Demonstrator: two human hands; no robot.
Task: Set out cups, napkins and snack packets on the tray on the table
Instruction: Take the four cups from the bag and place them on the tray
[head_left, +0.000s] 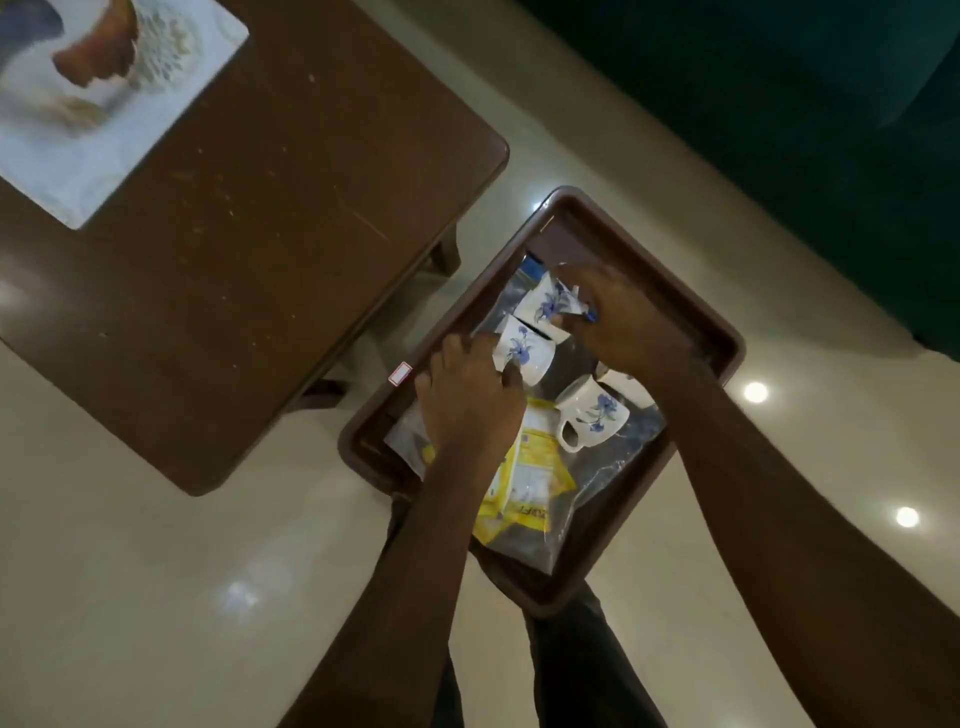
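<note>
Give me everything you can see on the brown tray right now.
The brown tray is rectangular with rounded corners and a raised rim, plastic by its look. It sits beside the table, not on it, apparently over the person's legs. A small white sticker marks its left rim. Inside lie white floral cups, yellow packets and clear plastic. Both hands, left hand and right hand, reach into it, on cups.

placemat (104, 104) on tabletop | glossy floor (156, 571) | dark green sofa (779, 104)
</note>
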